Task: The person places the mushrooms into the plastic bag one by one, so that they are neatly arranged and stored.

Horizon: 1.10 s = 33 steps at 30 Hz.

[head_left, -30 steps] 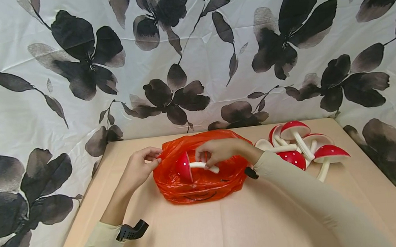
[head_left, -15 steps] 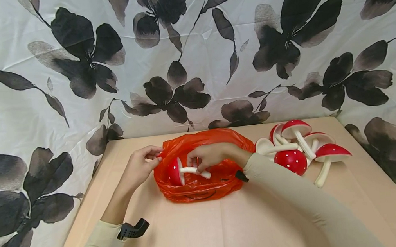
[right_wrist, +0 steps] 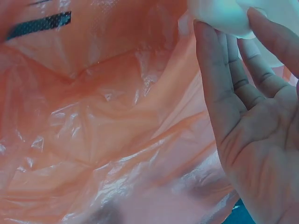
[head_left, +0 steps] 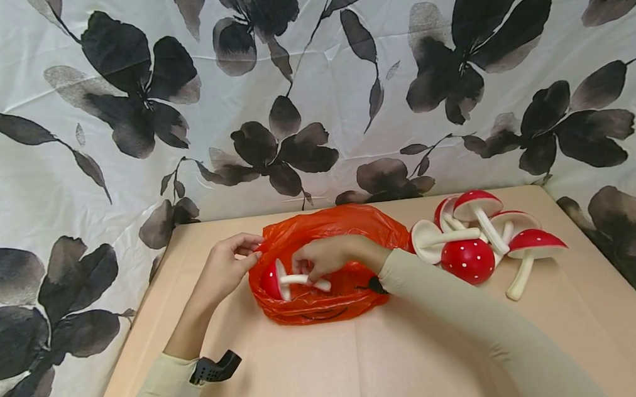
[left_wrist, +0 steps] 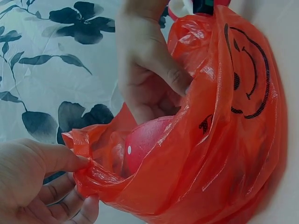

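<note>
An orange-red plastic bag (head_left: 331,222) lies with its mouth open on the table. My left hand (head_left: 223,266) pinches the bag's left rim between thumb and fingers; the left wrist view shows the hand (left_wrist: 51,182) at the rim of the bag (left_wrist: 233,154). Inside the mouth is a toy mushroom (head_left: 272,280), its red cap toward the left rim. My right hand (head_left: 329,257) pinches its white stem. In the right wrist view the fingertips of the right hand (right_wrist: 257,112) hold the white stem (right_wrist: 224,16), beside the orange plastic (right_wrist: 117,107).
Right of the bag lies a pile of several red-capped mushrooms (head_left: 467,262) with white stems, one mushroom (head_left: 536,242) at its right side. A floral cloth (head_left: 365,93) hangs behind the light wooden table (head_left: 311,375).
My right hand has moved left and slightly down with the mushroom, whose cap is now nearer the bag's left rim. My left hand has kept its pinch on the rim.
</note>
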Tool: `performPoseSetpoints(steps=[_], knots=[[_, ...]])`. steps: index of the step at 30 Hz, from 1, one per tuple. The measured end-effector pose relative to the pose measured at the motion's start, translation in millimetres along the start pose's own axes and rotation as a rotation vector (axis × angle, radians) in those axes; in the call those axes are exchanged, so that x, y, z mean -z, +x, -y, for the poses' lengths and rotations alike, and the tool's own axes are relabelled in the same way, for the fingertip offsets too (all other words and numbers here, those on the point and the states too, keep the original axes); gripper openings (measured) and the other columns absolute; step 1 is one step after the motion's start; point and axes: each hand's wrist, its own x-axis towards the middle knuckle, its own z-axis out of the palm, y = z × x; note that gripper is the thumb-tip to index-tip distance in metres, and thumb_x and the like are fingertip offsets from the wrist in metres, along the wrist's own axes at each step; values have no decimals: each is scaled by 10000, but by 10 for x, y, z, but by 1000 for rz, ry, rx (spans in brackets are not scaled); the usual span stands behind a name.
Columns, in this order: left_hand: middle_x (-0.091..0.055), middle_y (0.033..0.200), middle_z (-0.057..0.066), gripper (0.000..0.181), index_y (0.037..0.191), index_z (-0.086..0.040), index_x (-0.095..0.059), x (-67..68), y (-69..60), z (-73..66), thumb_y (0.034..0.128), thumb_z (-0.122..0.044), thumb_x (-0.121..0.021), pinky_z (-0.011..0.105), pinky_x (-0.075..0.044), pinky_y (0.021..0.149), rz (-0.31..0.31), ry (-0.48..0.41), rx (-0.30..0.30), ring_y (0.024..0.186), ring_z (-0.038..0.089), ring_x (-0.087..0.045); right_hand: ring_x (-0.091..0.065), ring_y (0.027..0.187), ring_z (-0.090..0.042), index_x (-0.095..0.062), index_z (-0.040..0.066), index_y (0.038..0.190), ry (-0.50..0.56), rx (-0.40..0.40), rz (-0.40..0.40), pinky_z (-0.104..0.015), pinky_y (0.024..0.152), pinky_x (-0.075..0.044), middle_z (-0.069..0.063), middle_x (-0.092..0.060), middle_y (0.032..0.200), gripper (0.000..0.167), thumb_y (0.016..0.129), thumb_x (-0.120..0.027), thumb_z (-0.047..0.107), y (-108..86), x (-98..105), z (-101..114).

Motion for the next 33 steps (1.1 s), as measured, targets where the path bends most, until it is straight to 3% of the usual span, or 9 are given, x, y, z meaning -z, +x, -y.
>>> performPoseSetpoints(steps=[9,15,28,33], knots=[[-718,984,89,219,1141,-64,-725,12,-14,4,941,-16,-649,269,-574,707,-5,15,1,915,255,-644,-551,874,-127,-631,145,1126,-68,-22,21,-223,782,-481,27,-616,934,210,941,-729,145,13,-34,36],[-717,991,88,224,1146,-65,-725,13,-20,5,941,-19,-648,267,-576,715,-7,19,7,920,255,-644,-566,913,-134,-652,137,1190,-71,11,-29,-228,827,-501,46,-629,961,244,958,-712,181,-41,15,-8],[-710,1000,103,225,1154,-56,-719,29,-29,4,940,-16,-662,243,-577,706,-4,12,9,929,268,-643,-590,1030,-139,-657,76,1274,-88,14,-117,-271,938,-518,43,-657,1090,317,976,-689,178,-411,192,-147],[-705,1017,126,241,1177,-43,-711,30,-24,16,944,-11,-662,220,-569,715,-6,6,14,945,277,-641,-592,1037,-145,-665,125,1258,-61,-17,-138,-283,935,-529,41,-657,1089,282,979,-682,168,-606,236,-187]])
